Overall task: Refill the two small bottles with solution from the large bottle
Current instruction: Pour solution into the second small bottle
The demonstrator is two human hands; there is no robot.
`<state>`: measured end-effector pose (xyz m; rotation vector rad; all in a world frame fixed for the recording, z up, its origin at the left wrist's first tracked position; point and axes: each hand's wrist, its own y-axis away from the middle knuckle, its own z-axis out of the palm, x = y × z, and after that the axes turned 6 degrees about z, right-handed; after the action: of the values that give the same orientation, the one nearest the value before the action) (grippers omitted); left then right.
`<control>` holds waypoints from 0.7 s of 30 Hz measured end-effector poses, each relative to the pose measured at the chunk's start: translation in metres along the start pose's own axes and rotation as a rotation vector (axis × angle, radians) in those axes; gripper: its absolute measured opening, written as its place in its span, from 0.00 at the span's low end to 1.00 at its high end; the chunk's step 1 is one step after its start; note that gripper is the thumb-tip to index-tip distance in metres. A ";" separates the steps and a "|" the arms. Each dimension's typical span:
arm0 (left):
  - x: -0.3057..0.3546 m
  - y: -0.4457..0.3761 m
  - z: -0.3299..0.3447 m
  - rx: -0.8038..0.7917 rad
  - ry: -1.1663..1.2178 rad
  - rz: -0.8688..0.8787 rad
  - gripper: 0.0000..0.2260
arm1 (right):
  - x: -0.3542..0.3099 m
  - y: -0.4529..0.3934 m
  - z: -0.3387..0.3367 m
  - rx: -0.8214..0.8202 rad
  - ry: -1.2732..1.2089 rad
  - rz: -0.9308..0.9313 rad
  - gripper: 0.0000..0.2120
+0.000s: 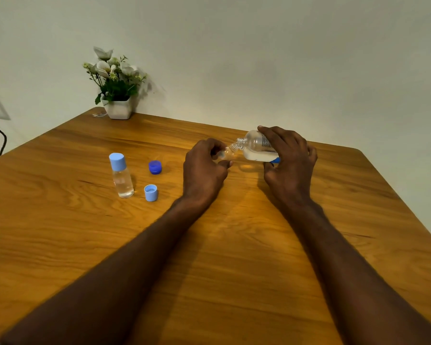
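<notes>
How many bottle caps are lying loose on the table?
2: a dark blue cap right of the capped small bottle, and a light blue cap nearer the person.

Both bare forearms reach forward. The left hand (204, 168) curls closed, fingertips meeting. The right hand (290, 158) grips, fingers wrapped over.

We see the large bottle (255, 146), clear and uncapped with liquid pooled along its lower side, tipped nearly flat in the right-hand grip. Its threaded mouth meets the open small bottle (225, 153) in the left-hand grip. Well left of both grips, the capped small bottle (121, 176) stands upright, filled with clear liquid.
</notes>
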<state>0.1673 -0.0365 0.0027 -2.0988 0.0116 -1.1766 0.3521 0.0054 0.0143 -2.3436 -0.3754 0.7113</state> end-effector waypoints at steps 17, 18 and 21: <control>0.001 0.000 0.000 -0.011 -0.007 -0.007 0.16 | 0.001 0.000 0.000 -0.014 -0.002 0.003 0.41; 0.001 0.000 0.000 -0.011 -0.005 -0.005 0.16 | 0.001 0.000 0.000 -0.014 -0.001 0.002 0.41; 0.000 0.000 -0.001 -0.013 -0.008 -0.005 0.16 | 0.001 0.000 0.000 -0.014 0.002 -0.001 0.41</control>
<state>0.1670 -0.0372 0.0031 -2.1162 0.0109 -1.1744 0.3532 0.0062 0.0141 -2.3570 -0.3822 0.7072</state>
